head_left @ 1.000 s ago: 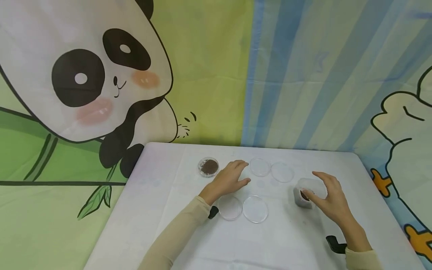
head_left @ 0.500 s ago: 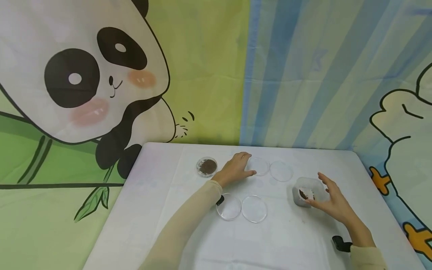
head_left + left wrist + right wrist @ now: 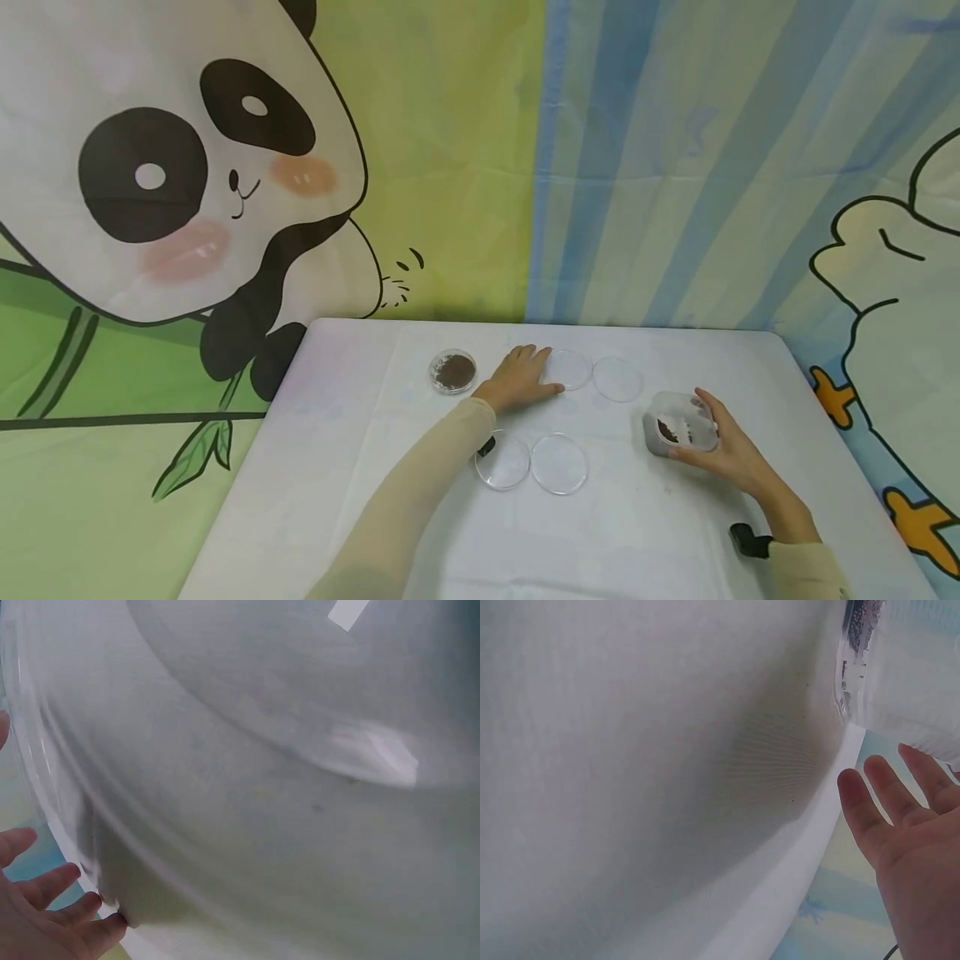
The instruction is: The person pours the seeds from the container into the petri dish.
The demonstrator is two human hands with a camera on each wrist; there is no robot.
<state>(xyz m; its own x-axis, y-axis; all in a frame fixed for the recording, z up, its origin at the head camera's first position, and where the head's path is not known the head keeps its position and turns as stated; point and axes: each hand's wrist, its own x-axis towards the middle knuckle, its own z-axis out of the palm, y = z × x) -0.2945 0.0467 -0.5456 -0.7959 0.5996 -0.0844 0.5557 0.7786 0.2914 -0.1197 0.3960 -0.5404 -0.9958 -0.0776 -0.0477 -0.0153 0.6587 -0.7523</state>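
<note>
My right hand (image 3: 738, 457) grips a clear plastic tub (image 3: 660, 439) at the right, thumb on its near side and fingers at its far right. Dark brown, soil-like crumbs (image 3: 667, 432) lie inside it. The tub (image 3: 919, 675) also fills the top right corner of the right wrist view. My left hand (image 3: 519, 379) reaches to the left edge of a clear petri dish (image 3: 573, 388), fingers spread and thumb apart, the tips right at its rim. In the left wrist view the fingers of the left hand (image 3: 56, 915) extend loosely.
Another clear dish (image 3: 618, 400) adjoins on the right. Two more round dishes, one (image 3: 502, 487) partly under the left wrist's black camera (image 3: 487, 447) and one (image 3: 560, 492) beside it, lie nearer. A dish of brown soil (image 3: 454, 372) stands back left on the white table (image 3: 600, 533).
My left hand has moved forward to the petri dish's edge. My right hand has drawn back from over the tub and closed around its side.
</note>
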